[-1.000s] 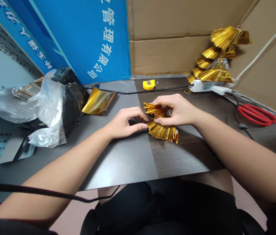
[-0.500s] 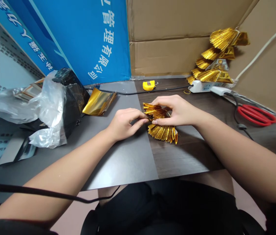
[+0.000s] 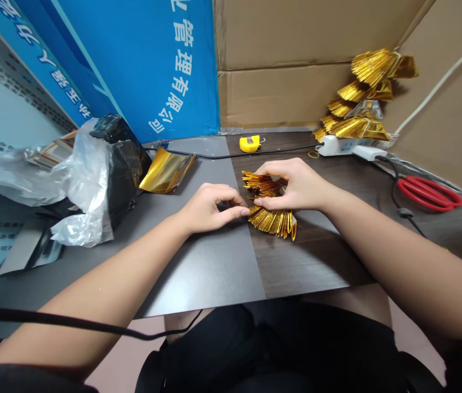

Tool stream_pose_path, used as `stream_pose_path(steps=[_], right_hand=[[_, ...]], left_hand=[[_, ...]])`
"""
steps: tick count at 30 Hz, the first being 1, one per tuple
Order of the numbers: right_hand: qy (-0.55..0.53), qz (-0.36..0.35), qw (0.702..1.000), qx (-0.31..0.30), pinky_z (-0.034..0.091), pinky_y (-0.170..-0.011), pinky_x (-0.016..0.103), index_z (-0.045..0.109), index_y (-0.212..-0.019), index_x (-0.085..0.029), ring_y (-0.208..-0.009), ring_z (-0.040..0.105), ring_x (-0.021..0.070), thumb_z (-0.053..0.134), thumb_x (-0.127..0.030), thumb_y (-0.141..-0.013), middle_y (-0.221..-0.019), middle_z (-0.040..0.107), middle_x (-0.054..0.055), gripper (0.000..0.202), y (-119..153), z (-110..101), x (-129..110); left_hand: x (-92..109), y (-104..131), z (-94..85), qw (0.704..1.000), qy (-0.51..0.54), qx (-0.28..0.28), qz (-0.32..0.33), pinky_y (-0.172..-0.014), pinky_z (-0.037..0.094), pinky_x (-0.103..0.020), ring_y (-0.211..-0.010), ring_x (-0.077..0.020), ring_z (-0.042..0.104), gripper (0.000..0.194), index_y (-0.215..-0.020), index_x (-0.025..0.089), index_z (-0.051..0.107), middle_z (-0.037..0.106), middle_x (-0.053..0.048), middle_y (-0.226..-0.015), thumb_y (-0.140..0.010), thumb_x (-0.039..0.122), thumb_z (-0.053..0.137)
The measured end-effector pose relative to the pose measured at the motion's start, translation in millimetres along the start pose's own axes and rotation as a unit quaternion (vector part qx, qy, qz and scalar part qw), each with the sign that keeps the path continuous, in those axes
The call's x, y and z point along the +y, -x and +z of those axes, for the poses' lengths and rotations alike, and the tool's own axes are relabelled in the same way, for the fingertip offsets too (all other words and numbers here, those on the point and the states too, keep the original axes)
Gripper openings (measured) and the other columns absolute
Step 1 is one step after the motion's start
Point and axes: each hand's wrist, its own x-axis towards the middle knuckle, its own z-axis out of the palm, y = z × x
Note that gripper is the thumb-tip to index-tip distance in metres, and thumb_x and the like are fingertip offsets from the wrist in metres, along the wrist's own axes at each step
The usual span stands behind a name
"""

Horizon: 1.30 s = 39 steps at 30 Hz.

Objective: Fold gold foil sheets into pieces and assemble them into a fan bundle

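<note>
A pleated bundle of shiny gold foil paper [image 3: 271,221] stands fanned out over the dark wood part of the desk. My right hand [image 3: 294,185] is closed around its right side, thumb in front and fingers curled over the top. From the left, my left hand [image 3: 218,207] reaches its outer folds with thumb and index fingertips brought together in a pinch at the edge. The middle of the bundle is partly covered by my right fingers.
A stack of flat gold foil sheets [image 3: 167,170] lies beside a plastic-wrapped black bundle [image 3: 122,164]. Behind are a yellow tape measure [image 3: 249,143] and a black cable. On the right stand several finished gold fans [image 3: 372,68], a white power strip [image 3: 337,145] and red-handled scissors [image 3: 430,193].
My left thumb and fingertips have slid slightly down along the left edge of the folds. My right hand keeps its hold on the gold foil.
</note>
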Motion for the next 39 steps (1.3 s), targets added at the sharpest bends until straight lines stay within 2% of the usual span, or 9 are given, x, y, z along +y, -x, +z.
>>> stream_pose_path(steps=[3, 9, 19, 25, 39], right_hand=[[-0.003, 0.000, 1.000, -0.002, 0.041, -0.060, 0.025, 0.067, -0.087, -0.014, -0.063, 0.056, 0.0139, 0.071, -0.040, -0.075, -0.076, 0.068, 0.003, 0.029, 0, -1, 0], [-0.011, -0.006, 1.000, -0.006, 0.041, -0.060, 0.025, 0.067, -0.087, -0.015, -0.063, 0.056, 0.0138, 0.071, -0.037, -0.074, -0.076, 0.068, 0.003, 0.026, 0, -1, 0], [-0.004, -0.013, 1.000, -0.008, 0.039, -0.057, 0.024, 0.065, -0.085, -0.014, -0.060, 0.052, 0.0128, 0.072, -0.045, -0.077, -0.071, 0.064, 0.002, 0.032, 0, -1, 1], [-0.006, -0.015, 1.000, -0.011, 0.039, -0.058, 0.025, 0.065, -0.087, -0.014, -0.061, 0.054, 0.0132, 0.072, -0.042, -0.077, -0.073, 0.065, 0.002, 0.030, 0, -1, 1], [-0.010, -0.025, 1.000, -0.015, 0.040, -0.058, 0.024, 0.066, -0.087, -0.013, -0.062, 0.053, 0.0127, 0.072, -0.040, -0.078, -0.073, 0.065, 0.002, 0.030, 0, -1, 0]], left_hand=[[-2, -1, 0.5, 1.000, 0.024, -0.013, -0.010, -0.072, 0.050, -0.022, -0.074, -0.0126, 0.068, 0.021, -0.086, 0.015, 0.072, 0.075, -0.005, -0.083, -0.091, 0.036, 0.070], [-7, 0, 3.8, 0.999, 0.031, -0.016, -0.024, -0.073, 0.050, -0.023, -0.074, -0.0133, 0.068, 0.025, -0.083, 0.016, 0.072, 0.075, -0.005, -0.081, -0.092, 0.038, 0.069], [-9, 0, 4.6, 1.000, -0.001, 0.010, -0.018, -0.069, 0.047, -0.021, -0.070, -0.0113, 0.065, 0.020, -0.081, 0.015, 0.070, 0.074, -0.002, -0.078, -0.093, 0.032, 0.068], [-11, 0, 5.8, 0.999, 0.030, 0.007, -0.029, -0.070, 0.048, -0.020, -0.072, -0.0110, 0.067, 0.019, -0.081, 0.015, 0.071, 0.074, -0.002, -0.079, -0.092, 0.031, 0.069], [-15, 1, 9.7, 0.984, 0.113, -0.008, -0.140, -0.075, 0.048, -0.022, -0.077, -0.0137, 0.067, 0.021, -0.082, 0.013, 0.072, 0.075, -0.003, -0.083, -0.086, 0.034, 0.074]])
